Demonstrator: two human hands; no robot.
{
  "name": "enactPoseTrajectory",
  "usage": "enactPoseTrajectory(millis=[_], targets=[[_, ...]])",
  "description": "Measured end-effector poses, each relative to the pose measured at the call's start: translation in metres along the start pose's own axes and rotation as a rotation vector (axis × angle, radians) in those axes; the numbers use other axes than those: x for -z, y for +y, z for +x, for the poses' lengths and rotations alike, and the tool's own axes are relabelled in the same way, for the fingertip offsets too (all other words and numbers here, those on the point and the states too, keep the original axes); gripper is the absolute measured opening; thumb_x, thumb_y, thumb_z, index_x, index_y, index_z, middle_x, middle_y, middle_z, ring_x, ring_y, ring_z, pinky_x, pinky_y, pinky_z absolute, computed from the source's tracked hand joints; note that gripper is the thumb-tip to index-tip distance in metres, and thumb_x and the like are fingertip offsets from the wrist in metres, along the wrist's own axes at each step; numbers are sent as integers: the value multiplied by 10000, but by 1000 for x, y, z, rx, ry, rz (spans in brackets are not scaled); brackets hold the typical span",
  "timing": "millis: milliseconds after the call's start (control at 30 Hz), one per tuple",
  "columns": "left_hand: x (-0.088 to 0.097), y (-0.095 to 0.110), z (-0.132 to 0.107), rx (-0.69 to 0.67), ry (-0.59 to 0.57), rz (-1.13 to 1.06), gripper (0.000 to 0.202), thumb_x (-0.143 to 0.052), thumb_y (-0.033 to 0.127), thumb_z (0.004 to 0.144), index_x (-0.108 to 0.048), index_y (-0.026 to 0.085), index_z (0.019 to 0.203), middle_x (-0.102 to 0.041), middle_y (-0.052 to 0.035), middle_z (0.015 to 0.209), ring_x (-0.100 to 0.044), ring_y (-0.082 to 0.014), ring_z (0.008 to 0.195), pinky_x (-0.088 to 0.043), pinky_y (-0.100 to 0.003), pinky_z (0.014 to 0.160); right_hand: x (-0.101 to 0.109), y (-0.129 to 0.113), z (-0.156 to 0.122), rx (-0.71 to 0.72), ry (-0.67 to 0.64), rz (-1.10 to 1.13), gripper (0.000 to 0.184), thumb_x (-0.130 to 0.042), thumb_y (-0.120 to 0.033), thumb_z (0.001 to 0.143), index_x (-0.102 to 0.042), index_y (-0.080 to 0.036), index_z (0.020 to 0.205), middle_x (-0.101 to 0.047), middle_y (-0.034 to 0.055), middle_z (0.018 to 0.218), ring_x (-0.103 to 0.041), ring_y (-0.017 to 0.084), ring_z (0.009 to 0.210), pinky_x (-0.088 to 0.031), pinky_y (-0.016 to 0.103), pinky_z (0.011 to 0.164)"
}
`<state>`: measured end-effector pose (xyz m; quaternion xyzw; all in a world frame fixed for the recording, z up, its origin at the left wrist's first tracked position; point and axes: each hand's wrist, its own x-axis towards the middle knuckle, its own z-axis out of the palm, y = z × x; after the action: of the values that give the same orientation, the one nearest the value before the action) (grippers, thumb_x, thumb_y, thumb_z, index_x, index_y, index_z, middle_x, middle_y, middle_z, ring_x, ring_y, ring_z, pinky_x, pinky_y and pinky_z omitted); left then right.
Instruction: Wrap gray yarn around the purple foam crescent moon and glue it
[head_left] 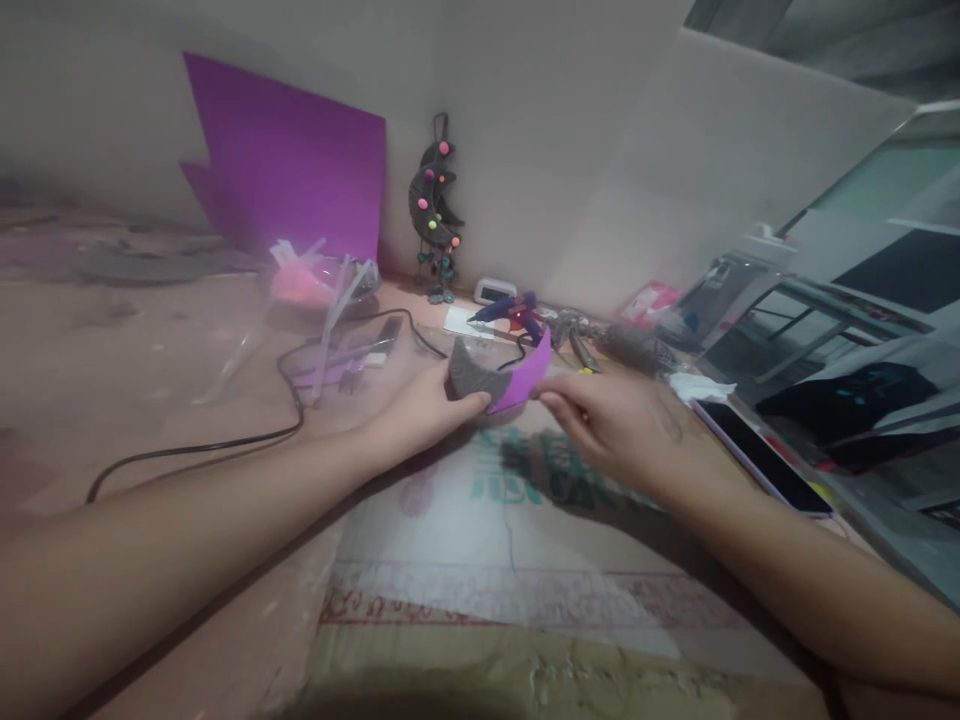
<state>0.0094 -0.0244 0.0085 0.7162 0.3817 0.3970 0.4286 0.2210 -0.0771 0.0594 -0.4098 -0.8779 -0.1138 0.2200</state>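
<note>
Over the middle of the table, my left hand (431, 405) holds a crescent shape by its dark part, thumb in front. Dark grey yarn (480, 378) covers the crescent's left portion; the right end is bare purple sheet (529, 375) curving up to a point. My right hand (581, 405) is closed in a pinch at the lower edge of the purple end. What lies between those fingertips is too small to make out. A thin strand seems to cross the back of that hand.
A blue glue gun (517, 312) rests behind the hands, near a small white clock-like device (495, 290). A crescent ornament with coloured balls (431, 205) hangs by the wall. Purple sheets (300, 160) lean left. A black cord (225, 450) crosses the table; a phone (761, 455) lies right.
</note>
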Motion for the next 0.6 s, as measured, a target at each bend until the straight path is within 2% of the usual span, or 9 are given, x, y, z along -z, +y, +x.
enactPoseTrajectory(millis=[100, 167, 267, 333, 433, 600], targets=[[-1, -2, 0, -1, -3, -22, 354, -635, 298, 773, -630, 167, 1102, -706, -71, 1101, -648, -231, 987, -495, -327, 868, 8, 15, 8, -213, 48, 98, 251, -470, -330, 937, -680, -204, 880, -681, 27, 746, -588, 152, 639, -401, 259, 594], [-2, -2, -1, 11, 10, -37, 330, -632, 291, 778, -634, 170, 1084, -717, -67, 1027, -658, -219, 909, -507, -309, 790, 8, 28, 11, -309, 105, 157, 238, -517, -361, 912, -694, -205, 880, -704, 31, 817, -612, 166, 700, -425, 267, 636], [-3, -2, -2, 21, -2, -77, 297, -617, 275, 792, -634, 174, 1070, -715, -57, 919, -655, -198, 806, -500, -280, 676, 5, 46, 11, -428, 99, 190, 232, -570, -391, 873, -705, -204, 854, -704, 30, 808, -604, 168, 685, -424, 272, 615], [-3, -2, -1, 21, -18, -107, 289, -611, 269, 799, -629, 175, 1072, -707, -52, 894, -647, -183, 772, -487, -264, 636, 5, 53, 11, -469, 65, 177, 229, -600, -405, 848, -702, -202, 823, -688, 25, 756, -580, 159, 644, -407, 268, 582], [-3, -5, 0, 26, -30, -147, 321, -614, 262, 800, -607, 169, 1107, -701, -61, 962, -645, -171, 783, -480, -250, 626, 7, 58, 9, -486, 42, 153, 238, -636, -424, 818, -681, -196, 763, -655, 15, 692, -545, 148, 610, -385, 265, 561], [-3, -9, 1, 29, -66, -179, 379, -627, 258, 800, -573, 159, 1162, -672, -96, 1140, -648, -200, 953, -509, -286, 754, 8, 62, 8, -457, 38, 134, 229, -598, -403, 848, -679, -196, 792, -645, 12, 685, -540, 142, 614, -374, 257, 565]])
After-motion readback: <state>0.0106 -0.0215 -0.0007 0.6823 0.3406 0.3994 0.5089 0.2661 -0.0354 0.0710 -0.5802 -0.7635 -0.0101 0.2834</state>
